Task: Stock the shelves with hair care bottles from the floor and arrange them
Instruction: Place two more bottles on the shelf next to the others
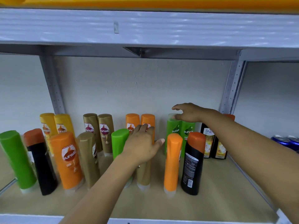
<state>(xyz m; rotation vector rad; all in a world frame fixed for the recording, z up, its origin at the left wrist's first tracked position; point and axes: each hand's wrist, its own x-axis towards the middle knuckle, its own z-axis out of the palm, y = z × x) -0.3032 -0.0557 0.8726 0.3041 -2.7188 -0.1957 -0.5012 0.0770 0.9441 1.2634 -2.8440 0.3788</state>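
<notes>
Shelf (210, 201): holds hair care bottles standing upright in a far row and a near row.
Far row: yellow, brown, orange and green pairs reading "sunsilk"; black pair (208, 139) at right reads "Shay…".
Left hand (142, 146): fingers spread, resting on the near green bottle (119, 141).
Right hand (189, 112): fingers curl round the far green bottle (173, 131) top.
Far right: blue cans (286, 141).
</notes>
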